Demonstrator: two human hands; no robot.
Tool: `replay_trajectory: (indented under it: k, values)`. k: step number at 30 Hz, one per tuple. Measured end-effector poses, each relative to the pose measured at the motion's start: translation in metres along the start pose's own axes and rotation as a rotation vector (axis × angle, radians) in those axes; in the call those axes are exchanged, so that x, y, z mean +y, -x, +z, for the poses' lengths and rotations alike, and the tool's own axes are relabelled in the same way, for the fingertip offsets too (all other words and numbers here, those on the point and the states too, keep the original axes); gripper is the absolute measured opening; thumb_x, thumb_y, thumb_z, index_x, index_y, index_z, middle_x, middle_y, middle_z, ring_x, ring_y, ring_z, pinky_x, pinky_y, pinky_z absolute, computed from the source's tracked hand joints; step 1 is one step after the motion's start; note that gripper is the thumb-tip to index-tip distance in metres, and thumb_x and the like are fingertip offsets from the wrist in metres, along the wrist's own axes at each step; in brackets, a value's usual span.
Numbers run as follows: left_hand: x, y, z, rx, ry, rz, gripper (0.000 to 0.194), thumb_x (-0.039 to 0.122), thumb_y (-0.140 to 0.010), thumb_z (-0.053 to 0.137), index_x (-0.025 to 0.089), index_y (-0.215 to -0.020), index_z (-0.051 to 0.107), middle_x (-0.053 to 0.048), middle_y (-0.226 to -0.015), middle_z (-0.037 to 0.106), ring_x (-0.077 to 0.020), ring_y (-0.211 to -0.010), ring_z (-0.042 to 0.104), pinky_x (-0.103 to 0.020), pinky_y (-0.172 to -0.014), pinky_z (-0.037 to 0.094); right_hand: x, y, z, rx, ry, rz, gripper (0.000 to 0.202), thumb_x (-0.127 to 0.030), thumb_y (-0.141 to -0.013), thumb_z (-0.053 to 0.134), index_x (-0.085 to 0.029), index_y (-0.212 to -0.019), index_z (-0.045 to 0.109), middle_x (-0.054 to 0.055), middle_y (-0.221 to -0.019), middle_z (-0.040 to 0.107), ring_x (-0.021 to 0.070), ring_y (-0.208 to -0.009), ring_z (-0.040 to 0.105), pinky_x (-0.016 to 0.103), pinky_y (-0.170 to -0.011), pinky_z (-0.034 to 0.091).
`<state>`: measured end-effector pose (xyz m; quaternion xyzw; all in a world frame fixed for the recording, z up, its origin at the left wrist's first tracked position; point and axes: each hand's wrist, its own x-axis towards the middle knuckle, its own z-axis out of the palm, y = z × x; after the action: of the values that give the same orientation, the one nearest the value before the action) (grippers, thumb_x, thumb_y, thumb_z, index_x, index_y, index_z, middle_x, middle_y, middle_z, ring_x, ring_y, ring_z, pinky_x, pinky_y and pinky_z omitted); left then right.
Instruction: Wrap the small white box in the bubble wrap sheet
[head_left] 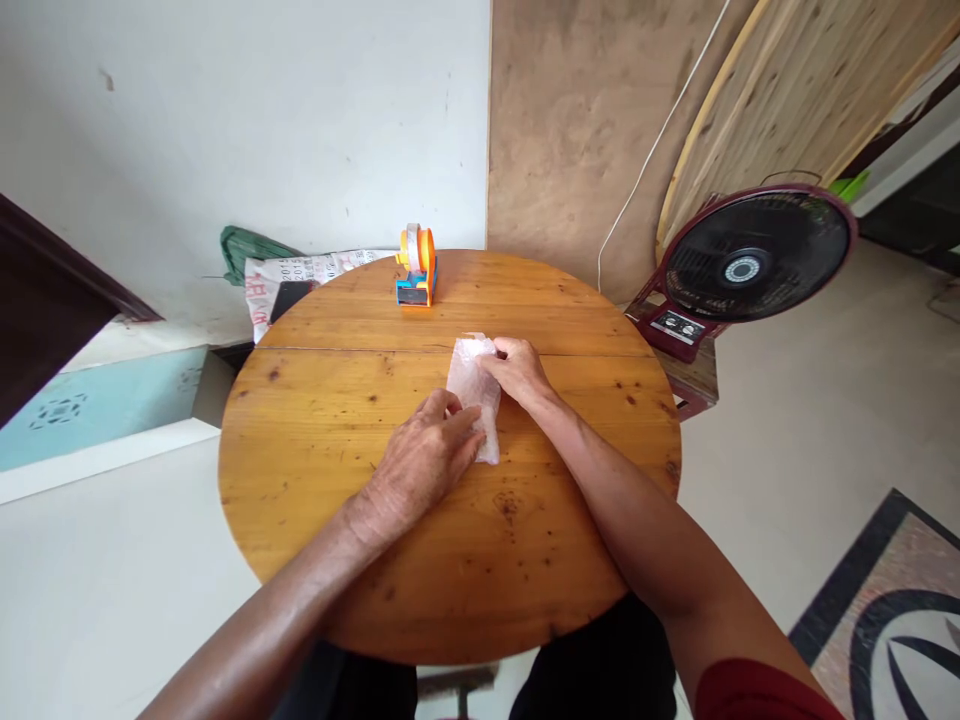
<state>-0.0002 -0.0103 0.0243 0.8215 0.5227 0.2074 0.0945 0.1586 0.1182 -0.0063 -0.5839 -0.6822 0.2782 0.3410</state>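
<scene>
A pale, pinkish piece of bubble wrap [475, 372], folded into a narrow upright packet shape, lies on the round wooden table [322, 470]. What may be inside it cannot be made out. My right hand [520, 372] pinches the wrap's upper right edge between thumb and fingers. Lower down, my left hand [427, 450] has its bent fingers closed on the wrap's left side and lower part, partly covering it. Beyond both hands, an orange and blue tape dispenser [417, 268] with a roll of clear tape stands near the table's far edge.
A dark red fan [750, 262] stands to the right of the table. Behind the far left edge are a printed white sack [262, 290] and a green bag [251, 250]. A white cord [660, 140] hangs along the wooden board; a light blue cabinet [112, 405] is at left.
</scene>
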Motion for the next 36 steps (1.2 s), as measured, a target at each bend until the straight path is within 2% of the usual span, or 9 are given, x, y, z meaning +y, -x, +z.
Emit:
replay_trajectory:
  k: [5, 10, 12, 15, 21, 24, 28, 32, 36]
  values:
    - [-0.002, 0.001, 0.002, 0.009, 0.116, -0.039, 0.025, 0.029, -0.092, 0.050, 0.020, -0.109, 0.066, -0.008, -0.105, 0.056, -0.0158, -0.081, 0.061, -0.030, -0.075, 0.052, -0.005, 0.006, -0.001, -0.041, -0.407, 0.013, 0.021, -0.037, -0.065, 0.063, -0.016, -0.067, 0.062, -0.006, -0.058, 0.050, 0.0099, -0.059, 0.043, 0.022, -0.055, 0.033]
    - [-0.004, 0.000, 0.001, -0.005, 0.162, -0.042, 0.027, 0.030, -0.092, 0.050, 0.019, -0.109, 0.068, -0.009, -0.104, 0.056, -0.0178, -0.083, 0.060, -0.033, -0.078, 0.052, -0.025, 0.012, -0.013, -0.183, -0.668, 0.179, 0.030, -0.032, -0.058, 0.073, -0.015, -0.083, 0.070, -0.001, -0.074, 0.067, 0.0129, -0.066, 0.058, 0.025, -0.062, 0.045]
    - [-0.005, -0.001, 0.002, 0.002, 0.168, -0.036, 0.029, 0.030, -0.092, 0.050, 0.020, -0.112, 0.068, -0.009, -0.104, 0.056, -0.0184, -0.084, 0.060, -0.034, -0.079, 0.052, -0.033, 0.013, -0.019, -0.221, -0.672, 0.238, 0.031, -0.030, -0.057, 0.073, -0.015, -0.085, 0.070, 0.001, -0.077, 0.070, 0.0144, -0.068, 0.061, 0.026, -0.063, 0.047]
    - [-0.008, -0.001, 0.005, 0.009, 0.187, -0.045, 0.031, 0.030, -0.091, 0.051, 0.022, -0.118, 0.066, -0.009, -0.105, 0.055, -0.0187, -0.085, 0.060, -0.034, -0.080, 0.052, -0.044, 0.018, -0.027, -0.234, -0.623, 0.246, 0.028, -0.027, -0.058, 0.072, -0.016, -0.083, 0.068, 0.002, -0.076, 0.070, 0.0153, -0.067, 0.061, 0.027, -0.062, 0.048]
    - [-0.009, -0.001, 0.007, 0.001, 0.240, -0.061, 0.029, 0.030, -0.089, 0.052, 0.020, -0.115, 0.062, -0.009, -0.106, 0.056, -0.0213, -0.091, 0.061, -0.036, -0.083, 0.052, -0.055, 0.047, -0.035, -0.211, -0.549, 0.082, 0.027, -0.036, -0.063, 0.072, -0.017, -0.078, 0.062, 0.000, -0.075, 0.065, 0.0150, -0.069, 0.059, 0.027, -0.065, 0.046]
    - [-0.008, -0.001, 0.007, 0.028, 0.268, -0.173, 0.031, 0.034, -0.084, 0.058, 0.019, -0.111, 0.057, -0.009, -0.108, 0.056, -0.0224, -0.089, 0.062, -0.039, -0.079, 0.053, -0.051, 0.062, -0.036, -0.195, -0.548, 0.002, 0.027, -0.040, -0.067, 0.070, -0.018, -0.079, 0.059, -0.001, -0.072, 0.061, 0.0127, -0.067, 0.054, 0.025, -0.064, 0.044]
    - [-0.011, -0.002, 0.010, 0.120, 0.296, -0.302, 0.049, 0.045, -0.075, 0.068, 0.017, -0.112, 0.051, -0.012, -0.115, 0.053, -0.0281, -0.101, 0.060, -0.043, -0.080, 0.053, -0.044, 0.074, -0.038, -0.220, -0.501, -0.091, 0.027, -0.042, -0.074, 0.067, -0.019, -0.073, 0.053, -0.004, -0.067, 0.052, 0.0105, -0.063, 0.047, 0.023, -0.062, 0.039]
    - [-0.017, -0.004, 0.014, 0.167, 0.342, -0.244, 0.067, 0.041, -0.074, 0.069, 0.019, -0.130, 0.041, -0.013, -0.122, 0.051, -0.0284, -0.114, 0.054, -0.044, -0.092, 0.049, -0.045, 0.085, -0.040, -0.253, -0.414, -0.169, 0.024, -0.041, -0.079, 0.064, -0.019, -0.077, 0.055, -0.004, -0.070, 0.053, 0.0110, -0.065, 0.049, 0.023, -0.063, 0.039]
    - [-0.019, -0.006, 0.014, 0.122, 0.363, -0.170, 0.042, 0.035, -0.076, 0.067, 0.019, -0.112, 0.052, -0.008, -0.102, 0.059, -0.0241, -0.100, 0.057, -0.039, -0.085, 0.049, -0.051, 0.099, -0.039, -0.236, -0.337, -0.194, 0.021, -0.041, -0.083, 0.060, -0.020, -0.085, 0.061, 0.001, -0.086, 0.066, 0.0149, -0.078, 0.060, 0.025, -0.070, 0.045]
